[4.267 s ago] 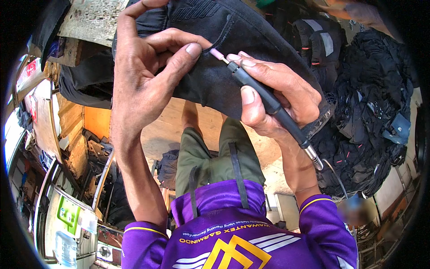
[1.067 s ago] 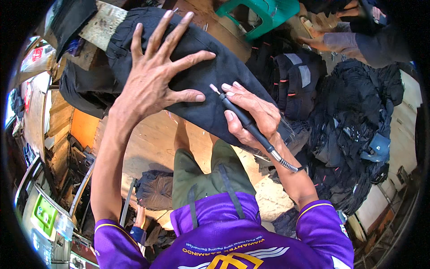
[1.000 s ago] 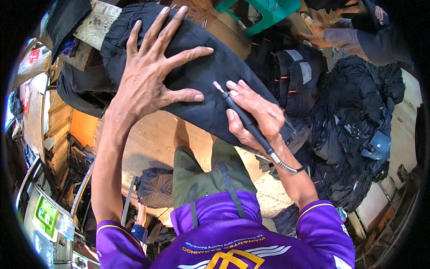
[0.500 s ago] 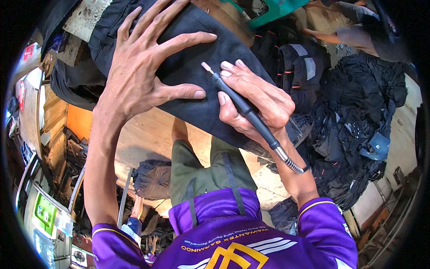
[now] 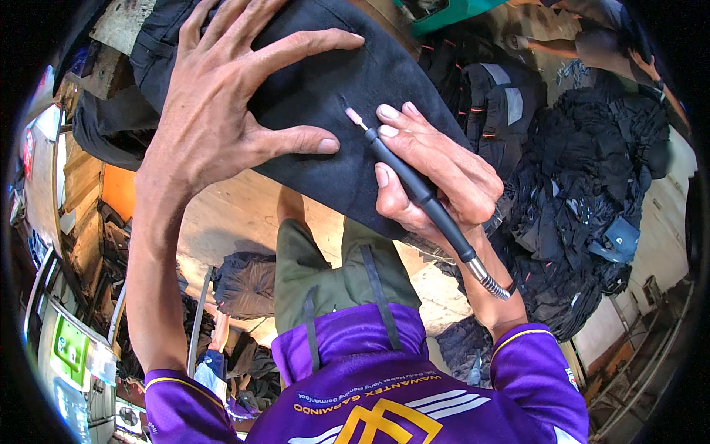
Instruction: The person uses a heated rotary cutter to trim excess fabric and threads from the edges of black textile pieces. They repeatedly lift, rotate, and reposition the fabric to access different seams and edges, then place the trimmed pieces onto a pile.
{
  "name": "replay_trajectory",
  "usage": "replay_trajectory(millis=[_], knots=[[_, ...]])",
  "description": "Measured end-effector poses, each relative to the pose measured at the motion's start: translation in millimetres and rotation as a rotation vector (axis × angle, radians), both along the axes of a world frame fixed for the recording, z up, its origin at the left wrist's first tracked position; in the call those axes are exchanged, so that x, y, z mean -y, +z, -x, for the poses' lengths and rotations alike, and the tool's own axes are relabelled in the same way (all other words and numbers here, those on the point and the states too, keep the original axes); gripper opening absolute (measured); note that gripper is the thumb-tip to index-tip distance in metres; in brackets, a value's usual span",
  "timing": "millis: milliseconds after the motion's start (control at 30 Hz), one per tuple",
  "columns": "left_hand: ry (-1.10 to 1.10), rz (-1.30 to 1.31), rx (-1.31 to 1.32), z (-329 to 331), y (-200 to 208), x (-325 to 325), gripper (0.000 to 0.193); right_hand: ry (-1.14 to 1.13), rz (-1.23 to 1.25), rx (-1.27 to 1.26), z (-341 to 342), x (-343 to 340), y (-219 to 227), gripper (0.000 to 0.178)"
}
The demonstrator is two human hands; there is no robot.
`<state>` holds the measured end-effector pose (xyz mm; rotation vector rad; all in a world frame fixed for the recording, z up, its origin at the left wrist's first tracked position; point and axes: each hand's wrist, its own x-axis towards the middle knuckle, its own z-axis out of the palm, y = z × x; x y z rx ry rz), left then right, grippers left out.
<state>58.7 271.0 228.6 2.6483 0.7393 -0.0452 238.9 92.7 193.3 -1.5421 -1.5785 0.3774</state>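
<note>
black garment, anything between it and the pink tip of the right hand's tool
Nothing visible stands between the pink tip and the black garment; the left hand is spread out, clear of the tip.

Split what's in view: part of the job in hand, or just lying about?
Job: black rotary grinding pen, in right hand; black trousers, under spread left hand; probably pale board.
Lying about: black garment heap; green plastic stool; dark cloth bundle.

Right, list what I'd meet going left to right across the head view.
Green panel, orange board, left hand, right hand gripping the pen-shaped tool, heap of black cloth.
</note>
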Motion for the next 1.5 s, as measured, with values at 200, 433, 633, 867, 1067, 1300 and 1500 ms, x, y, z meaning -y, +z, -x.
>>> replay_trajectory(millis=[200,433,633,867,1067,1300,1500], knots=[[0.001,0.103,-0.1,3.7,3.1,-5.5,0.083,-0.001,0.026,-0.003,-1.5,11.4,0.1,0.027],[0.008,-0.032,-0.008,2.6,-7.3,6.1,0.084,0.011,0.005,-0.076,-7.0,10.4,1.8,0.027],[-0.017,-0.024,-0.002,8.6,-6.3,2.9,0.085,0.058,-0.038,0.045,-10.9,-13.5,-6.3,0.029],[-0.042,-0.079,-0.036,5.2,-8.2,-1.5,0.084,0.055,-0.005,0.05,-11.4,-6.8,-2.5,0.029],[-0.001,-0.078,-0.034,2.8,-8.9,7.4,0.082,0.03,-0.007,0.02,-13.2,1.6,-3.2,0.028],[-0.036,-0.014,0.009,5.0,-7.1,-0.4,0.087,0.047,0.019,0.013,-16.2,12.3,-1.7,0.028],[0.004,-0.068,-0.074,-1.1,-4.2,5.6,0.098,-0.024,0.018,-0.016,-14.0,2.7,3.9,0.029]])
